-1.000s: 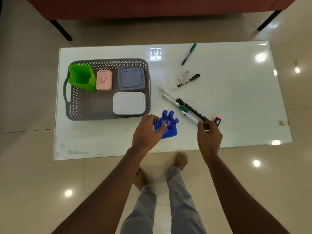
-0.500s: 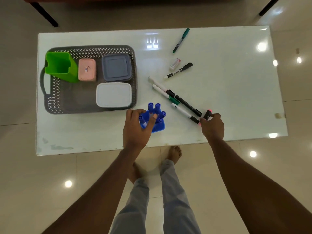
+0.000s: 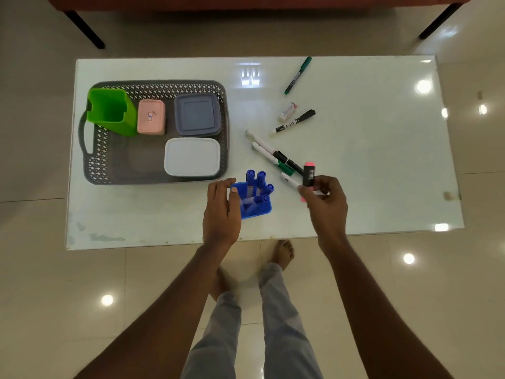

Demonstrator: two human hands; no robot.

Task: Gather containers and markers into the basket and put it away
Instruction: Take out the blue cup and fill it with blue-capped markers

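Note:
A grey mesh basket [image 3: 158, 85] sits on the left of the white table [image 3: 382, 160]. It holds a green cup [image 3: 112, 110], a pink box [image 3: 151, 116], a blue-grey lidded container [image 3: 197, 114] and a white lidded container [image 3: 192, 157]. A blue marker holder [image 3: 257, 207] with several blue markers stands near the front edge. My left hand [image 3: 221, 212] holds its left side, thumb on the rim. My right hand [image 3: 326, 203] pinches a black marker with pink cap [image 3: 308, 175], raised off the table. More markers [image 3: 269, 154] lie just beyond it.
A green marker [image 3: 297, 75], a black-capped marker [image 3: 295, 122] and a small white piece [image 3: 287, 110] lie farther back on the table. Dark furniture legs [image 3: 84, 30] stand on the tiled floor behind. My feet [image 3: 284, 253] are under the front edge.
My right hand has picked the pink-capped marker up off the table. My left hand has slid from the top of the blue holder to its left side.

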